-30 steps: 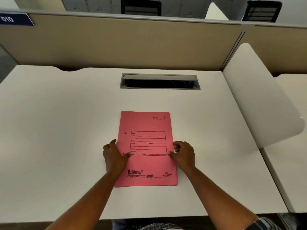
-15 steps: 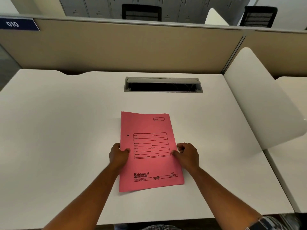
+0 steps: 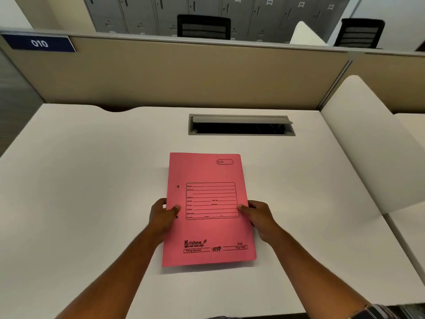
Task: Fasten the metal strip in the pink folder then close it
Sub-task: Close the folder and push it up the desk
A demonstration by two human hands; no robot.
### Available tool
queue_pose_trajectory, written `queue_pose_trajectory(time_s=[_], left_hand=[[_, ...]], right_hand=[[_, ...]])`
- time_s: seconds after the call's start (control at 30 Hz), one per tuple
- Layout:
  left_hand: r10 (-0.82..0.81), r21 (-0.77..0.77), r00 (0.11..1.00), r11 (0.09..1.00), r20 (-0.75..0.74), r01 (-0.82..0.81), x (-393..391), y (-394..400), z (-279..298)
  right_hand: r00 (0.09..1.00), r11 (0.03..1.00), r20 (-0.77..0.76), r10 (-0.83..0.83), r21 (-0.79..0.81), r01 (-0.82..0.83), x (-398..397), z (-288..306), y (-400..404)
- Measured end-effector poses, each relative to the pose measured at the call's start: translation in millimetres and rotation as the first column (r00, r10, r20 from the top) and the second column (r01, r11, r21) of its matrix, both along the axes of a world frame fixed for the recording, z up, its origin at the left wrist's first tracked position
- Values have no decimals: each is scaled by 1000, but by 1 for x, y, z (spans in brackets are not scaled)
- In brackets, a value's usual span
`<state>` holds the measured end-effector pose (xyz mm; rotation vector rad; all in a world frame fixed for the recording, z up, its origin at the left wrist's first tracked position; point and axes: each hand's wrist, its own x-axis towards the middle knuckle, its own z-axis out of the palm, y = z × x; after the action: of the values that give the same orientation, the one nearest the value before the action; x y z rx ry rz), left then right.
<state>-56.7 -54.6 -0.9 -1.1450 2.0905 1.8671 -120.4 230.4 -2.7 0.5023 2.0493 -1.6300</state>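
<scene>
A white desk [image 3: 92,203] fills most of the view, with a grey cable slot [image 3: 241,125] far beyond the hands. The pink folder [image 3: 207,171] is closed, cover up, and is held between both hands at its middle height. The left hand [image 3: 162,217] grips the left edge, thumb on the cover, fingers behind. The right hand [image 3: 258,218] grips the right edge in the same way. A small hole [image 3: 177,186] sits just above the left thumb. The metal strip is not visible.
</scene>
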Motion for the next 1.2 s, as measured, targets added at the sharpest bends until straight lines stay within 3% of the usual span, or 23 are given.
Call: queue_pose_trajectory(time_s=[0.4,0.67,0.77,0.9,1.2], left_hand=[[-34,-84,999,996,10,35,-36,-89,19],[-42,-240,999,970,-27,34,-86,-141,35],[5,-210,999,978,-50,-15,-102,-162,38],[-59,-227,996,973,-66,43,-127,-185,36],[-111,-288,992,954,-64,89,-183,-227,14]], right_hand=[[998,995,-61,15,103,-9,-37,23,-86],[991,973,-124,54,232,-24,-86,35,-141],[990,968,-140,23,250,13,-105,36,-161],[983,946,-183,19,323,42,-132,35,-188],[977,955,-213,20,294,45,-191,20,-235]])
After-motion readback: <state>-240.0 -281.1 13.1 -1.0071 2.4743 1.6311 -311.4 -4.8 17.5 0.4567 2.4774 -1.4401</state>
